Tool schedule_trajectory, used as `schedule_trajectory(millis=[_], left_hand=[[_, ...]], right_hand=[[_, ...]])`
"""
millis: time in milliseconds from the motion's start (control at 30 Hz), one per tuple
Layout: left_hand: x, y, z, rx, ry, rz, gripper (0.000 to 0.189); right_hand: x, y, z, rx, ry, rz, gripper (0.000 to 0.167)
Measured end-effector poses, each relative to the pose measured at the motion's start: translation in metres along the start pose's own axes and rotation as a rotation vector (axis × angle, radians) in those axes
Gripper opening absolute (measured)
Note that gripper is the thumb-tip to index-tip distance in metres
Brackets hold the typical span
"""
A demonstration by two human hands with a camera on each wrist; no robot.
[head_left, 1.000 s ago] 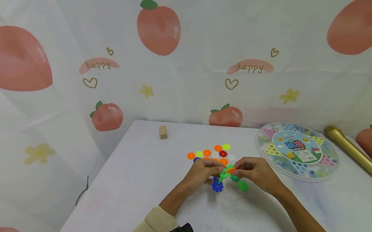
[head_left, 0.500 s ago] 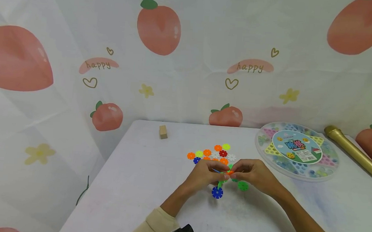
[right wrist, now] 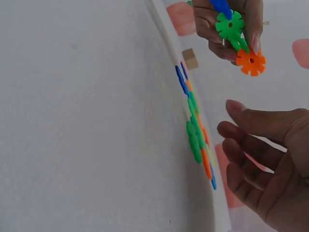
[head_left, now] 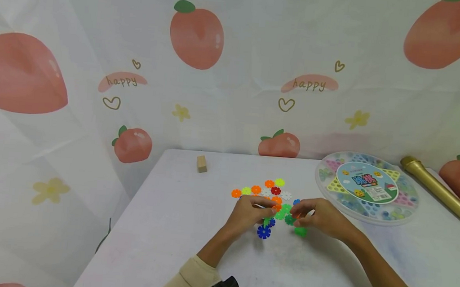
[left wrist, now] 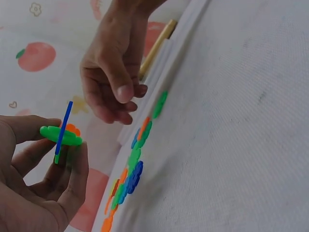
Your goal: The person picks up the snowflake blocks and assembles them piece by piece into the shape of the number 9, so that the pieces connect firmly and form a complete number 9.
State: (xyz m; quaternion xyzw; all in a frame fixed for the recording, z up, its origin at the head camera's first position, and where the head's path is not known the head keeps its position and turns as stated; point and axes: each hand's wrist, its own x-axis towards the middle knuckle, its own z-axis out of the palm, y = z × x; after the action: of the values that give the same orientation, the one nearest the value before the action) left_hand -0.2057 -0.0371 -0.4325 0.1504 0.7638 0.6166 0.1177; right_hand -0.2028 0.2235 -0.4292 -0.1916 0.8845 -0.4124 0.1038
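My left hand (head_left: pixel 246 214) pinches a small chain of joined snowflake discs above the table. In the right wrist view an orange disc (right wrist: pixel 245 66) sits at one end of it, slotted to green discs (right wrist: pixel 222 28). A blue disc (head_left: pixel 264 232) hangs from the other end, below my fingers. My right hand (head_left: pixel 323 217) is apart from the chain, off to its right; its fingers are loosely bent and, in the right wrist view, nothing is between them. Loose green discs (head_left: pixel 300 231) lie on the table under and beside it.
Loose discs in several colours, among them a red disc (head_left: pixel 276 191) and a yellow disc (head_left: pixel 279 182), lie behind my hands on the white table (head_left: pixel 157 246). A wooden block (head_left: pixel 202 164) stands back left. At the right are a round game box (head_left: pixel 328 205) and a gold microphone (head_left: pixel 437 189).
Both hands were together on the orange disc at the chain. My right hand has let go and moved right, while the left keeps the chain, now turned with the orange disc showing.
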Motion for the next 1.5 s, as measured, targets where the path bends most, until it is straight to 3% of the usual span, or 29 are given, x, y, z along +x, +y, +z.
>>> schedule_trajectory(millis=[267,600,967,1133,1500], left_hand=[[-0.0015,0.0009,0.0002,0.040,0.051,0.010,0.020],[-0.0011,0.0007,0.0015,0.043,0.060,-0.012,0.017],[-0.0016,0.0008,0.0013,0.046,0.071,-0.003,0.018],[-0.0022,0.0015,0.0008,0.062,0.074,0.000,0.019],[0.0000,0.0001,0.0015,0.001,0.044,-0.034,0.018]], right_hand=[[-0.0011,0.0048,-0.0010,-0.010,-0.077,0.082,0.027],[-0.0027,0.0081,0.0001,-0.019,-0.122,0.146,0.029],[-0.0026,0.0063,-0.0003,-0.029,-0.148,0.140,0.025],[-0.0032,0.0058,-0.0034,-0.061,-0.115,0.108,0.013],[-0.0017,0.0001,-0.0081,0.185,-0.032,0.063,0.026]])
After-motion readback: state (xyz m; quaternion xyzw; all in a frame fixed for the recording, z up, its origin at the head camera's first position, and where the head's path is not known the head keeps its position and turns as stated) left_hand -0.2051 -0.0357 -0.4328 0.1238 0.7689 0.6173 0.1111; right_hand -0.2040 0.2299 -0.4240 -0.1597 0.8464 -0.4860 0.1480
